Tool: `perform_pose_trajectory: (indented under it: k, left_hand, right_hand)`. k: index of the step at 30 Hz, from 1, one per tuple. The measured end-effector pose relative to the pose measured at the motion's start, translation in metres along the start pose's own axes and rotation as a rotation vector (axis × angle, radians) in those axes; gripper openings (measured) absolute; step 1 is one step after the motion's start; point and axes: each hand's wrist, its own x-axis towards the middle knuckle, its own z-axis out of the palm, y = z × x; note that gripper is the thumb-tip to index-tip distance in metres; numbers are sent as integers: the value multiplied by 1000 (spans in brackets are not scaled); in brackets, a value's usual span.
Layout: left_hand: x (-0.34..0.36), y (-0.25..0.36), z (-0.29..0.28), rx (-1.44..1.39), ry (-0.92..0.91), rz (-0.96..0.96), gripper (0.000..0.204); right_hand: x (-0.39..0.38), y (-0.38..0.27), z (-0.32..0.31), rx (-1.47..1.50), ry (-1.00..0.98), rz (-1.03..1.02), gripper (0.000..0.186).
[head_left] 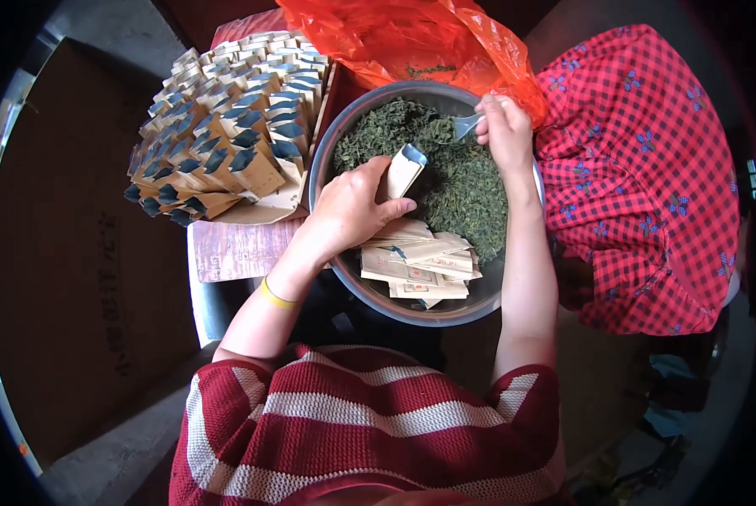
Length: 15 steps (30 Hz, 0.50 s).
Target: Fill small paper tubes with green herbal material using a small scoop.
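Note:
A metal basin (pixel 323 152) holds dark green dried leaves (pixel 462 202). My left hand (pixel 353 202) grips a small paper packet (pixel 402 177), its silvery top open, over the basin's left half. My right hand (pixel 502 135) holds a small metal scoop (pixel 465 126) at the basin's upper right, over the leaves. A loose pile of flat kraft packets (pixel 420 270) lies at the front of the basin, just below my left hand.
A carton (pixel 260 202) at the left holds several rows of upright packets (pixel 252 169) on a wooden board (pixel 235 253). An orange plastic bag (pixel 496 51) lies behind the basin. Red checked fabric (pixel 639 185) is at the right. A large brown cardboard sheet (pixel 66 253) stands far left.

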Motion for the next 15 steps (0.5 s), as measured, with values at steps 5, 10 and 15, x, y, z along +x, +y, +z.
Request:
perform_pose_trajectory:
  k: [5, 10, 15]
  left_hand:
    - [1, 2, -4, -10, -20, -27, 60]
    - [1, 7, -7, -21, -51, -37, 63]
    - [1, 8, -7, -47, -53, -46, 64]
  right_hand:
    - [-17, -18, 11, 146, -25, -237, 31]
    - [-35, -38, 21, -206, -64, -691, 21]
    - [-40, -53, 19, -327, -10, -933, 17]
